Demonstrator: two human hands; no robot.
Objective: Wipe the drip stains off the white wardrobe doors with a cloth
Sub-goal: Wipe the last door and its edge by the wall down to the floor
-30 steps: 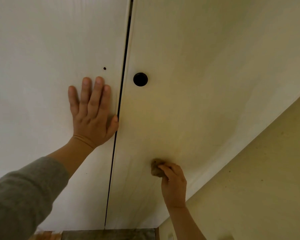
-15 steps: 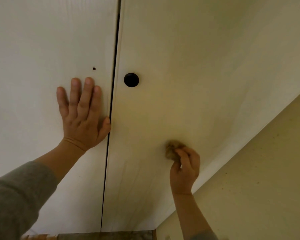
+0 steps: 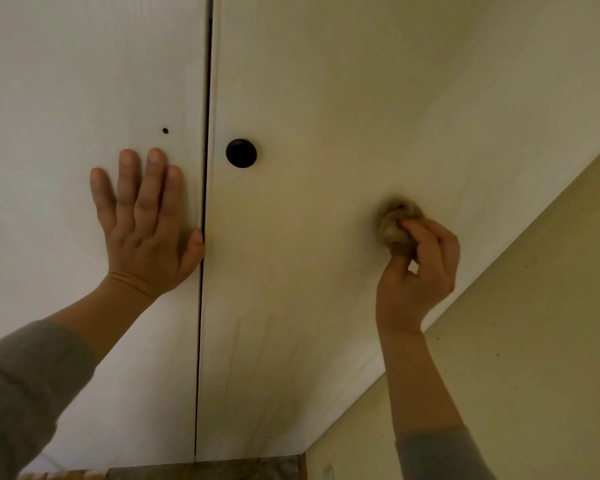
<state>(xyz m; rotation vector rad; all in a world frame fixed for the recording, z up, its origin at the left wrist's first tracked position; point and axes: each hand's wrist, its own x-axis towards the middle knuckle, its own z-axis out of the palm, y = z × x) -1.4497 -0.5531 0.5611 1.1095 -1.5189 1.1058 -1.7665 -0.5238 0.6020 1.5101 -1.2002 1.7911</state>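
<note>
Now the right hand (image 3: 416, 271) pinches the balled cloth (image 3: 397, 225) at its fingertips against the right door (image 3: 326, 98); the left hand (image 3: 146, 223) presses flat, fingers straight. Faint streaks (image 3: 238, 337) below look unwiped.

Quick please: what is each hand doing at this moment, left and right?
Left hand: open, flat on the left door.
Right hand: holds the cloth against the right door.

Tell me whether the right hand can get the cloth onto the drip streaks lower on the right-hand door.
Probably yes: the drip streaks lie bare on the right door, below and left of the right hand gripping the cloth, with nothing between.
</note>
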